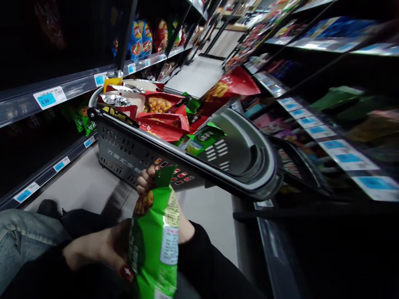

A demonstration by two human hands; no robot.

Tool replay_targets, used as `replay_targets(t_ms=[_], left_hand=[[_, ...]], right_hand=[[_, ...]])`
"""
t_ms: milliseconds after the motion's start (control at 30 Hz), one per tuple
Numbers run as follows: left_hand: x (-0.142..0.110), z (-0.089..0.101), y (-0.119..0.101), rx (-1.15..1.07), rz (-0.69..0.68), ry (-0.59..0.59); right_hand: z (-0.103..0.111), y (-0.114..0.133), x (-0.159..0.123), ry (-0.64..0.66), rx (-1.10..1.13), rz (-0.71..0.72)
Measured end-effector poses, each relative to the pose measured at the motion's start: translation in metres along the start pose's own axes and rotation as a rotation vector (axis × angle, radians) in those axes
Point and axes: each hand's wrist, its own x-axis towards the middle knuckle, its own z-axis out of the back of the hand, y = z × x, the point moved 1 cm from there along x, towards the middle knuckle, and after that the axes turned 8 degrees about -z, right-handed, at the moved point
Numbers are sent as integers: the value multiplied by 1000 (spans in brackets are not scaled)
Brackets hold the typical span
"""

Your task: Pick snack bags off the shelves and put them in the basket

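I hold a green snack bag (157, 241) upright in front of me with both hands. My left hand (96, 249) grips its lower left side, the thumb with a red nail pressed on the front. My right hand (146, 180) is closed on the bag's top corner, its wrist behind the bag. Just beyond stands a grey shopping basket (124, 151) filled with several red, silver and green snack bags (162, 118).
The basket's grey handle (249, 158) lies folded towards the right. Shelves with blue price tags (50, 98) line the left side, with chip bags (141, 39) higher up. More stocked shelves (311, 120) run along the right. My jeans-clad knee (21, 236) is at the lower left.
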Motion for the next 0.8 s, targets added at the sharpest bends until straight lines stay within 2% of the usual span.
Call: replay_targets(t_ms=[67, 133, 233, 300, 367, 433, 500, 600, 667, 733, 800], left_hand=[[5, -6, 23, -148, 8, -46], [6, -9, 36, -222, 13, -113], [3, -14, 28, -131, 1, -145], [1, -17, 8, 113, -37, -241], [-2, -17, -15, 474, -100, -469], [-6, -17, -35, 798, -120, -694], [-9, -16, -45, 1004, -99, -810], [-12, -17, -46, 1147, -93, -835], [-14, -17, -40, 1154, -107, -819], [-16, -15, -31, 1005, -130, -761], [-16, -10, -24, 735, -162, -656]], right_hand=[[-5, 0, 0, 81, 109, -53], [-8, 0, 1, 166, 190, -99], [-7, 1, 1, 196, 267, -193], [-5, 3, -1, 186, 273, -323], [-3, 5, -5, 188, 242, -418], [-3, 4, -8, 233, 210, -398], [-5, 1, -9, 305, 169, -326], [-10, -3, -12, 328, 34, -231], [-13, 4, -18, 314, -88, -175], [-12, 25, -30, 319, -199, -149], [-8, 61, -46, 296, -246, -108]])
